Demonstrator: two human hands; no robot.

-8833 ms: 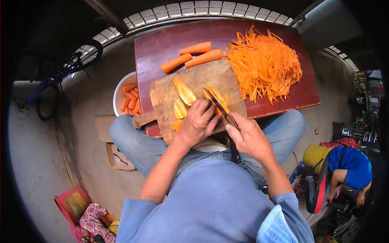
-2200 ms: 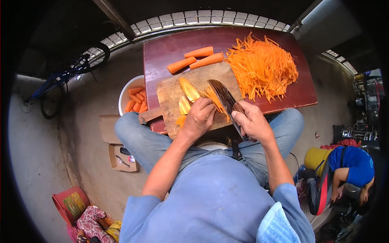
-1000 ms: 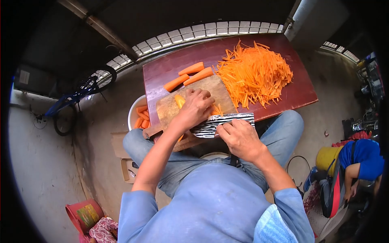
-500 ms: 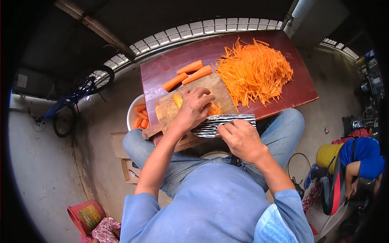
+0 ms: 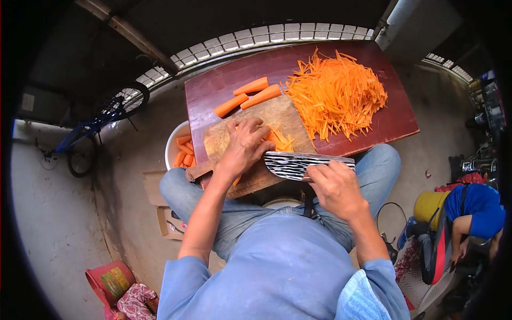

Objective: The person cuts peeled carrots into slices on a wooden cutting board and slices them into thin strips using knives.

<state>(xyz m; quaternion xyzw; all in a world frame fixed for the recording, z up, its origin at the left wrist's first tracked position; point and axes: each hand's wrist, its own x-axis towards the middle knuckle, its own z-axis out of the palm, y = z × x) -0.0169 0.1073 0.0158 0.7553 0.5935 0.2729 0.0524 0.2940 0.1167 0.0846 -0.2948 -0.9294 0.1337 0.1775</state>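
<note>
My left hand (image 5: pixel 245 145) rests over the left part of the wooden cutting board (image 5: pixel 218 137), fingers bent and partly apart; what lies beneath them is mostly hidden. Beside its fingertips are cut carrot strips (image 5: pixel 280 141). My right hand (image 5: pixel 337 188) is closed on a broad knife (image 5: pixel 298 165) with a black-and-white patterned blade, held flat at the board's front right edge. Three peeled carrot pieces (image 5: pixel 253 86) lie behind the board. A large heap of shredded carrot (image 5: pixel 341 93) sits to the right on the dark red table (image 5: pixel 397 114).
A white bucket (image 5: pixel 172 146) of carrot pieces stands left of the table. An open cardboard box (image 5: pixel 166 224) is on the floor, a blue bicycle (image 5: pixel 85 128) by the wall. Another person in blue (image 5: pixel 474 208) bends at the right near a yellow bucket (image 5: pixel 429 206). A red bucket (image 5: pixel 110 280) is lower left.
The knife turned from upright slicing to lying sideways, and has shifted slightly right in the last half second. My left hand moved left over the yellow carrot slice, now hidden. The view has tilted.
</note>
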